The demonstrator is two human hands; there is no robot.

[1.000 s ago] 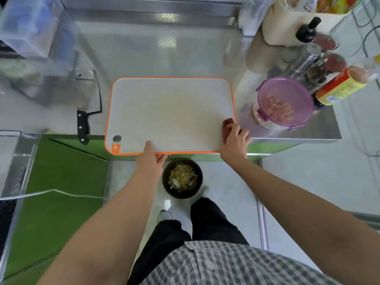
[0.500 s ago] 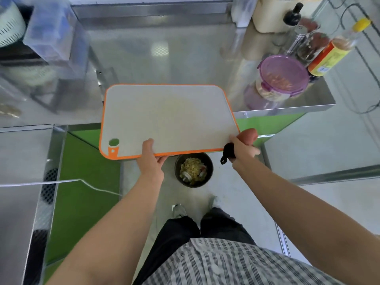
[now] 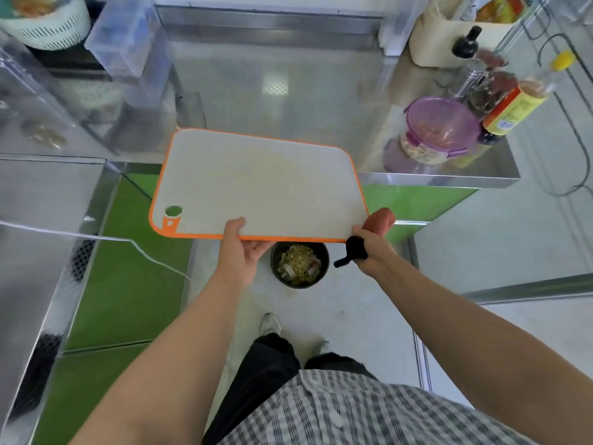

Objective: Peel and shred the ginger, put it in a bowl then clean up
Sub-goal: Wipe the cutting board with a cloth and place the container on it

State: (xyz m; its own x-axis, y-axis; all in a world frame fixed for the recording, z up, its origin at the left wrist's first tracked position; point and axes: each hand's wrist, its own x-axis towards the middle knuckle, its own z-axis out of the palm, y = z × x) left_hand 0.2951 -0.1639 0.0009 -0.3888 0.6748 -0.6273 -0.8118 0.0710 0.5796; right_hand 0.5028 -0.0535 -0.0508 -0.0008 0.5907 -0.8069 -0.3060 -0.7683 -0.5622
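A white cutting board [image 3: 263,184] with an orange rim hangs in the air, half over the steel counter's front edge [image 3: 433,179], its near edge above a black bin [image 3: 325,255] on the floor. The bin holds yellowish scraps. My left hand [image 3: 240,252] grips the middle of the board's near edge, thumb on top. My right hand [image 3: 372,248] pinches the near right corner and also holds a black handle [image 3: 353,248], whose other end is hidden under the board. The board's top looks bare apart from a faint yellow stain.
On the counter's right end stand a purple-lidded tub [image 3: 442,130], a sauce bottle [image 3: 513,107] and spice jars. A clear plastic box [image 3: 128,36] and a white colander [image 3: 48,24] sit at back left. A white cable [image 3: 128,242] crosses the green cabinet front.
The board has come off the counter toward me, now held in both hands above the bin. The black handle has appeared in my right hand.
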